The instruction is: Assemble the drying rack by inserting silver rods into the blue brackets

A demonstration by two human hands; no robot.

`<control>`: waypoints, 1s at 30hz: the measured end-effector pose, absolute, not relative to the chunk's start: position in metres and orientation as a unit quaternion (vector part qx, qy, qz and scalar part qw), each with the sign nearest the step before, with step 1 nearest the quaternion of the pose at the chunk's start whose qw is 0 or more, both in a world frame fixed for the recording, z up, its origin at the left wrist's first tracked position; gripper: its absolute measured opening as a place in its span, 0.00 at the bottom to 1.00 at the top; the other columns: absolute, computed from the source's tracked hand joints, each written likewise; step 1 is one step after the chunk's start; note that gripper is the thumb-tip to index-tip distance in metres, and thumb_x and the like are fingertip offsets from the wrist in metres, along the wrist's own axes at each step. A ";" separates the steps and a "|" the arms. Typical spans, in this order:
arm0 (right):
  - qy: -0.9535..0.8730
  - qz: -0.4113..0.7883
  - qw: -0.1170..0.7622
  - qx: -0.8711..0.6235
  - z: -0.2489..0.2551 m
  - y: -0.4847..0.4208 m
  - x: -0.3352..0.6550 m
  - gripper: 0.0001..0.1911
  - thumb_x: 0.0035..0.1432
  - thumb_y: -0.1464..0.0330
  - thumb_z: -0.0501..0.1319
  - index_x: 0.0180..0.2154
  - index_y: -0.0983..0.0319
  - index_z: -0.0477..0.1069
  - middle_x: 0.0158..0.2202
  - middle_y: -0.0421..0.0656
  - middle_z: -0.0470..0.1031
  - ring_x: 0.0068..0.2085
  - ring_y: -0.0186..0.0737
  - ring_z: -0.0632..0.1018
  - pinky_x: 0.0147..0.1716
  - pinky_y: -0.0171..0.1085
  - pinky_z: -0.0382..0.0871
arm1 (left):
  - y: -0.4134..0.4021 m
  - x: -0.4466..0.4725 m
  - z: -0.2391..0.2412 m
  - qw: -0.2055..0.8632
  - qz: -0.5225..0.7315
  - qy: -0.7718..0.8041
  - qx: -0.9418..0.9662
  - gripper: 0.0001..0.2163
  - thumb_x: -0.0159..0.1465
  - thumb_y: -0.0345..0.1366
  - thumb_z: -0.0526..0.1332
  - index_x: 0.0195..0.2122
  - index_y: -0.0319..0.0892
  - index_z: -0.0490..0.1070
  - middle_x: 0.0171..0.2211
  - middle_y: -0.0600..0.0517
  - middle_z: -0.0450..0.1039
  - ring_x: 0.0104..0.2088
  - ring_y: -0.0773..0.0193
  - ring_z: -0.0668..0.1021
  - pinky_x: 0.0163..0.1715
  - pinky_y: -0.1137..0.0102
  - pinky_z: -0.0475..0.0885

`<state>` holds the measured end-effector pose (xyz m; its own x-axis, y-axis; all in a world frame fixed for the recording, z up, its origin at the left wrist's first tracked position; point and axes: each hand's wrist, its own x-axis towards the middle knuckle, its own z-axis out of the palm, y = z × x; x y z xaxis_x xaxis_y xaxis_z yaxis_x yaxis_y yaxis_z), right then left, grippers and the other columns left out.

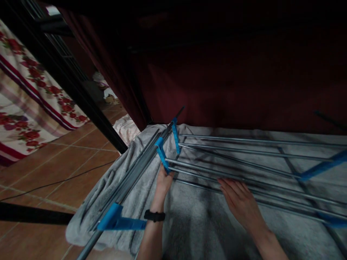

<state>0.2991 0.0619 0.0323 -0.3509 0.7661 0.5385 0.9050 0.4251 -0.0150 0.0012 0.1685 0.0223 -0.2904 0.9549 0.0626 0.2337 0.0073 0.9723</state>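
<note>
Blue plastic brackets join several thin metal rods into a rack lying on the grey blanket. My left hand (164, 179), with a black band at the wrist, is closed around the lower end of one blue bracket (162, 156); part of its fingers is hidden behind that bracket. My right hand (240, 198) lies over the front metal rods (199, 187), fingers stretched out side by side and touching them. Behind is a second blue bracket (175, 137). A bundle of loose-looking metal tubes (138, 162) runs along the left side, through another blue bracket (114, 218) near the front.
The grey blanket (189, 224) covers a bed-like surface with a dark red curtain (230, 94) behind it. On the left rises a black post (73, 83). Beyond it are a tiled floor (81, 159), a thin black cable (67, 178) and a flowered cloth (32, 94).
</note>
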 end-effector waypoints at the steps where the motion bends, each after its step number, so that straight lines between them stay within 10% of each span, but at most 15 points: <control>1: -0.811 -0.154 0.256 -0.502 0.036 0.058 0.298 0.19 0.68 0.72 0.53 0.58 0.59 0.69 0.52 0.46 0.77 0.51 0.42 0.76 0.55 0.45 0.64 | 0.166 0.002 0.027 0.349 0.535 0.603 0.478 0.23 0.52 0.26 0.61 0.51 0.40 0.72 0.46 0.46 0.79 0.48 0.55 0.79 0.52 0.63 0.71; 10: -0.757 -0.214 0.269 -0.555 0.077 0.070 0.315 0.22 0.69 0.66 0.56 0.62 0.60 0.65 0.50 0.47 0.78 0.51 0.48 0.75 0.64 0.58 0.51 | 0.161 0.012 0.057 0.356 0.646 0.490 0.465 0.16 0.64 0.40 0.61 0.52 0.44 0.74 0.53 0.47 0.77 0.57 0.56 0.74 0.61 0.64 0.64; 17: -0.757 -0.219 0.242 -0.566 0.067 0.077 0.321 0.18 0.69 0.69 0.56 0.58 0.58 0.70 0.42 0.44 0.79 0.41 0.43 0.74 0.46 0.44 0.60 | 0.166 0.016 0.051 0.383 0.672 0.480 0.413 0.22 0.67 0.52 0.56 0.49 0.39 0.76 0.50 0.44 0.79 0.54 0.55 0.77 0.59 0.62 0.67; 30: -0.763 -0.196 0.301 -0.537 0.071 0.065 0.293 0.20 0.68 0.73 0.55 0.59 0.60 0.69 0.50 0.46 0.77 0.50 0.46 0.73 0.53 0.47 0.59 | 0.169 0.018 0.046 0.395 0.701 0.455 0.382 0.21 0.66 0.50 0.60 0.53 0.42 0.75 0.54 0.45 0.77 0.57 0.56 0.75 0.61 0.62 0.65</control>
<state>0.2932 0.0653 0.0715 -0.2424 0.7019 0.6698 0.9375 0.3471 -0.0244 0.0185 0.1692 0.0458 -0.3974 0.9006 0.1759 -0.2061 -0.2744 0.9393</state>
